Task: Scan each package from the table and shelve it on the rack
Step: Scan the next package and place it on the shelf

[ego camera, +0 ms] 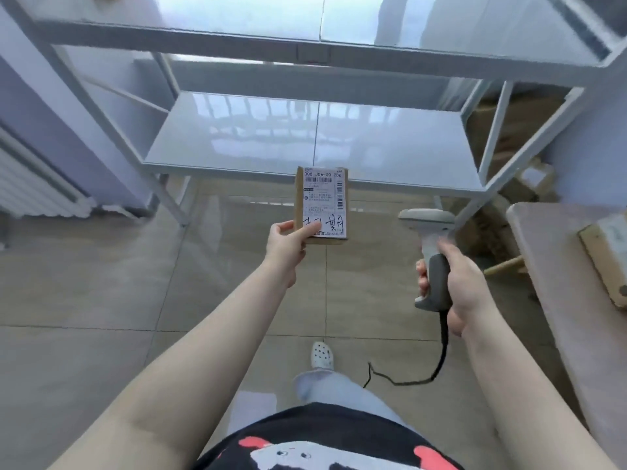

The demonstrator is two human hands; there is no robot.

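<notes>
The left hand [286, 244] pinches a small flat cardboard package [322, 205] by its lower corner, just before the rack [315, 144], paper label up. The right hand's [454, 283] fingers wrap the smooth plastic scanner [429, 232] beside the package. Best to tilt the scanner head at the barcode, thumb off the label. Another package [607, 252] waits on the surface [543, 266] beyond the scanner.
</notes>
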